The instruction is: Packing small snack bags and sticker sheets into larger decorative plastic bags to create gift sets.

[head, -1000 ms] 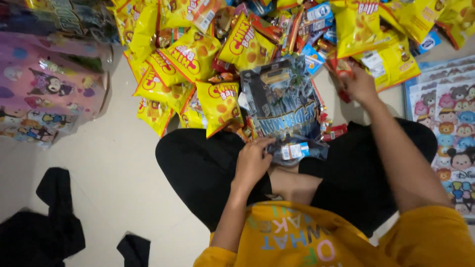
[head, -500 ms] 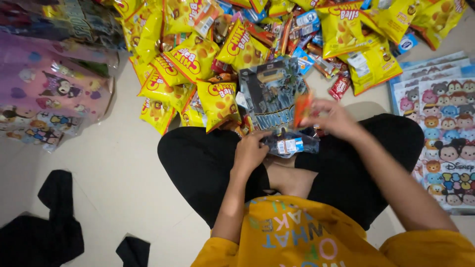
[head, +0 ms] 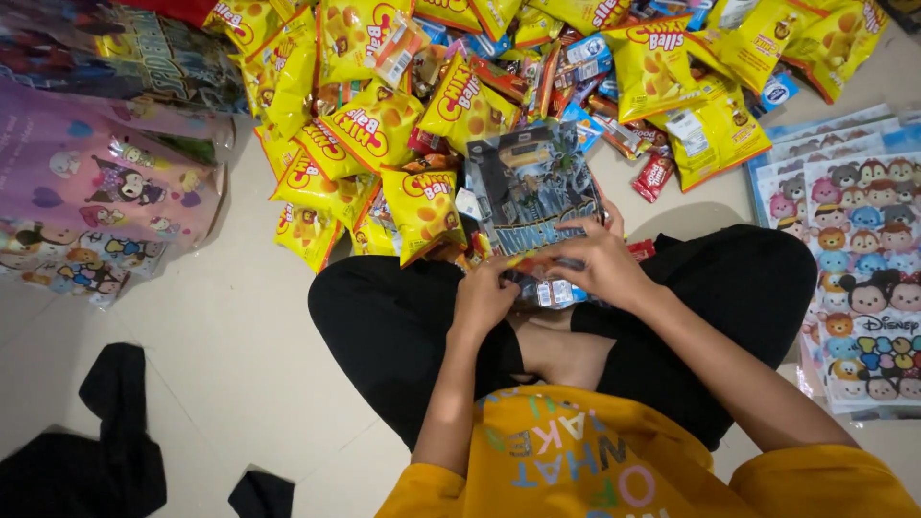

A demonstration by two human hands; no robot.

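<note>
Both hands meet at the mouth of a dark printed gift bag in the lap.

Left of the gift bag (head: 533, 197) lie pink cartoon bags (head: 106, 192) and yellow snack packs (head: 374, 125). The left hand (head: 486, 297) pinches the bag's lower edge; the right hand (head: 602, 264) closes on that opening, seemingly around a small packet, though this is hidden. Right of the bag lies a stack of cartoon-print bags (head: 868, 259) on the floor.

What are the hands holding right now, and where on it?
Both hands, left and right, hold the dark clear-plastic goody bag at its open near end over the lap; whether the right also holds a snack cannot be told.
</note>
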